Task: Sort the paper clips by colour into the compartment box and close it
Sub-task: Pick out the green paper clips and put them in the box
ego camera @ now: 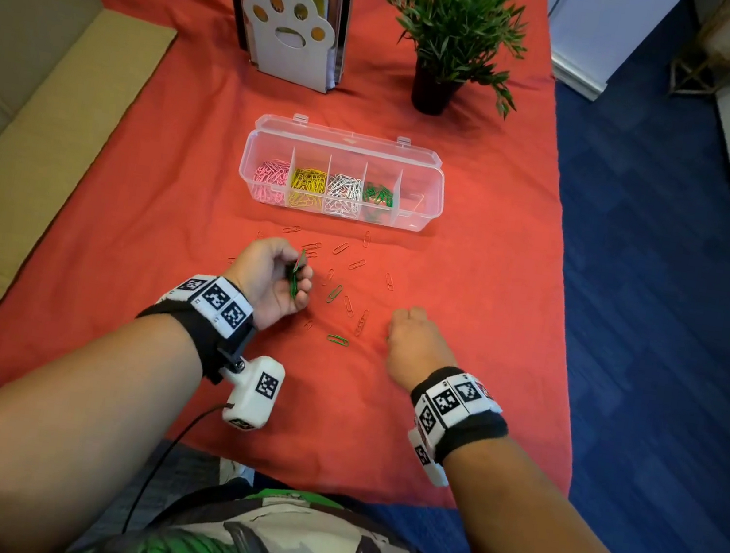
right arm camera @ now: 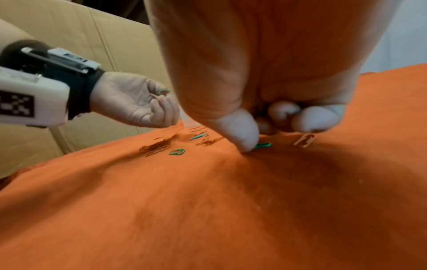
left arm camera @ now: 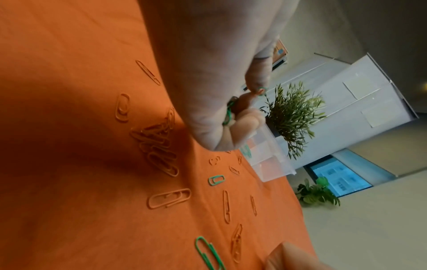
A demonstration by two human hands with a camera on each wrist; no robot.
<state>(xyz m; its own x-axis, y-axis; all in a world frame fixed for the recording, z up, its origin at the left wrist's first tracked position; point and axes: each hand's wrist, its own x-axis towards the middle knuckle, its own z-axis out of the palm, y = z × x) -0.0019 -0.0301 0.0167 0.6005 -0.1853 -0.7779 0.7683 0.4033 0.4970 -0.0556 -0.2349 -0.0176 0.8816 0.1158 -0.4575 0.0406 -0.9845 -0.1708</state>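
Note:
The clear compartment box [ego camera: 428, 201] stands open on the red cloth, lid tilted back. It holds pink, yellow, white and green clips in separate compartments; the rightmost one looks nearly bare. Several red clips [ego camera: 357, 264] and two green clips [ego camera: 334, 293] lie loose in front of it. My left hand [ego camera: 280, 274] is palm up and grips a bunch of green clips [ego camera: 296, 274], also seen in the left wrist view [left arm camera: 228, 114]. My right hand [ego camera: 409, 328] is curled, knuckles up, on the cloth. Its thumb [right arm camera: 242, 131] pins the end of a green clip [right arm camera: 263, 145].
A white paw-print bookend [ego camera: 288, 34] with books and a potted plant [ego camera: 451, 32] stand behind the box. Flat cardboard [ego camera: 56, 143] lies at the left. The table's right edge drops to blue carpet [ego camera: 656, 268].

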